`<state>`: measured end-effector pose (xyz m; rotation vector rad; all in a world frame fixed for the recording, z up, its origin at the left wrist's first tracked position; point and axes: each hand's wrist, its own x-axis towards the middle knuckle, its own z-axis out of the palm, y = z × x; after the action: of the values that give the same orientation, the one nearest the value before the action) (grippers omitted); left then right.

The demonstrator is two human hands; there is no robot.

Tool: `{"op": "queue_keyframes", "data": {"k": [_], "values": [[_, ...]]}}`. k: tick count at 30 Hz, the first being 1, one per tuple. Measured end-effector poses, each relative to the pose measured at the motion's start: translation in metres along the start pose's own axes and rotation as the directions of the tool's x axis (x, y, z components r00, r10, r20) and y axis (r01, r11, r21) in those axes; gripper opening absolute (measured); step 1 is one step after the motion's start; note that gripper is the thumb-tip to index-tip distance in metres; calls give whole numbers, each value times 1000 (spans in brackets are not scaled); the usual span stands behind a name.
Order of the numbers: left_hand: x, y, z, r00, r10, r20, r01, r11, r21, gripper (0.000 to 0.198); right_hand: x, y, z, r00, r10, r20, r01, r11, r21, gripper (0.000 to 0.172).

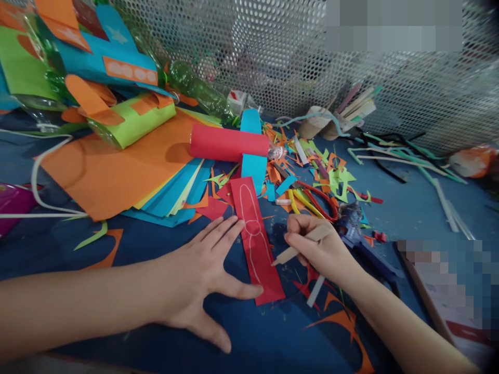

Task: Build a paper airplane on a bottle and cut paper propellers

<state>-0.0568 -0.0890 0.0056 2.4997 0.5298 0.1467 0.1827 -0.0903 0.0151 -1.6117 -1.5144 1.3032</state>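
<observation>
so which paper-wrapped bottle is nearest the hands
The red-wrapped one with the blue strip across it, just beyond the red paper that the left hand touches. The green-wrapped ones and the blue-wrapped one sit farther left.

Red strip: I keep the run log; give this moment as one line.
left hand: touching red strip; right hand: holding pen; strip: pale outline drawn

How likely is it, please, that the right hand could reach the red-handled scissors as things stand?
Probably yes: the right hand is close to the scissors and the way between looks free, though the held pen might hinder it.
</observation>
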Motion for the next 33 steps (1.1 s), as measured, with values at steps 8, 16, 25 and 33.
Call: {"op": "queue_keyframes", "data": {"k": [8, 16, 25, 33], "values": [[1, 0, -1, 1000, 13, -10, -13, 1000, -10, 74, -3, 2, 0, 994, 34, 106, -33, 999, -8, 24], [1, 1, -3, 1000, -10, 20, 10, 1000, -20, 75, -7, -6, 2, 979, 67, 192, -46, 993, -110, 23], [1, 0, -2, 1000, 15, -14, -15, 1000, -26, 75, -6, -2, 1, 978, 49, 204, -75, 990, 122, 26], [2, 2, -3, 1000, 9, -9, -9, 1000, -17, 71, -7, -6, 5, 965, 46, 259, -43, 999, -19, 27]]}}
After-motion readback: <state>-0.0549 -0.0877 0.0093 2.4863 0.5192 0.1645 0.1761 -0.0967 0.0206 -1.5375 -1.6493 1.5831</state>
